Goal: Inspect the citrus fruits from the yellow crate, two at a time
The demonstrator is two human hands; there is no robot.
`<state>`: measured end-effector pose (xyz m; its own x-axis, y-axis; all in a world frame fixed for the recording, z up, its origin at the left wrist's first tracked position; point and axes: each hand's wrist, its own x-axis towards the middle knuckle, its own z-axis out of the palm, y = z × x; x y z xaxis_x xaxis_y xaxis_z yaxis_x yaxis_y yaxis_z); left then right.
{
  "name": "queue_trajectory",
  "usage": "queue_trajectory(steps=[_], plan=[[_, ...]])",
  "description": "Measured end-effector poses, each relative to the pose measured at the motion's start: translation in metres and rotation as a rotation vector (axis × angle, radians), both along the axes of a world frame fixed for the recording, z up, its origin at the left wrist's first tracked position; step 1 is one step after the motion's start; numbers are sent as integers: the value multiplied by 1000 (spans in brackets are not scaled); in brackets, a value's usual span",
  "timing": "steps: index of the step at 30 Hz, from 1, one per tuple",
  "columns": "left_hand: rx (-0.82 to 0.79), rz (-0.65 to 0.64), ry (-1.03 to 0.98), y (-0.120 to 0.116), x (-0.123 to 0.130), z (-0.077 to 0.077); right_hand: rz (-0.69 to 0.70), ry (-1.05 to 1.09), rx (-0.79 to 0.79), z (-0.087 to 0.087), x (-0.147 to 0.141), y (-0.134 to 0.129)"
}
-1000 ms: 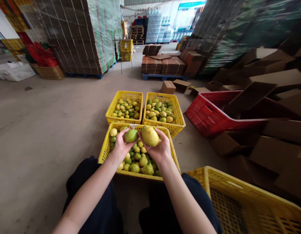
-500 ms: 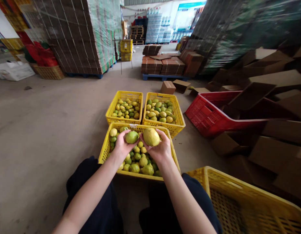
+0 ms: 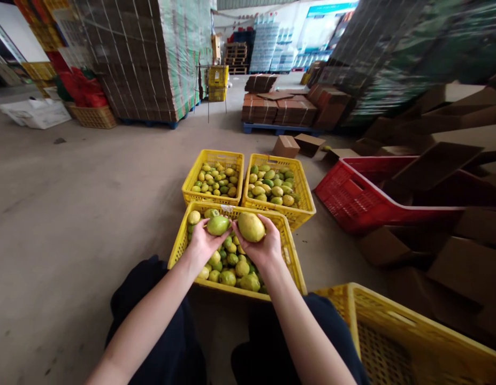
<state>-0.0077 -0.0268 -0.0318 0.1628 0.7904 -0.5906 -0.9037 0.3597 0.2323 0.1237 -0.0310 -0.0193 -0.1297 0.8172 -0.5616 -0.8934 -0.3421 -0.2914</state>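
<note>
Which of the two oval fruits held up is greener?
The smaller, oval green fruit in the left hand; the right hand holds a larger, oval yellow fruit.

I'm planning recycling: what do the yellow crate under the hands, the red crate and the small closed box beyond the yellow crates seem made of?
Yellow crate: probably molded plastic, matte, judging by its even color and slotted walls.
Red crate: likely plastic too, smooth, with perforated sides and a pale sheen along its rim.
Small closed box: apparently cardboard, matte, from its brown, flat faces.
</note>
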Motion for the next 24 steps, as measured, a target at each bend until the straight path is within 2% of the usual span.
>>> queue_trajectory(steps=[6,10,14,20,24], plan=[[102,118,-66,-6,-16,1,79,22,26,1,-11,1],[154,225,-48,-6,-23,10,99,-2,105,6,-7,-1],[197,240,-86,-5,-25,20,155,-59,197,7,0,-3],[155,206,-63,-7,-21,21,120,-83,-12,8,7,-4],[118,166,-67,-7,-16,16,185,-88,-42,6,14,-5]])
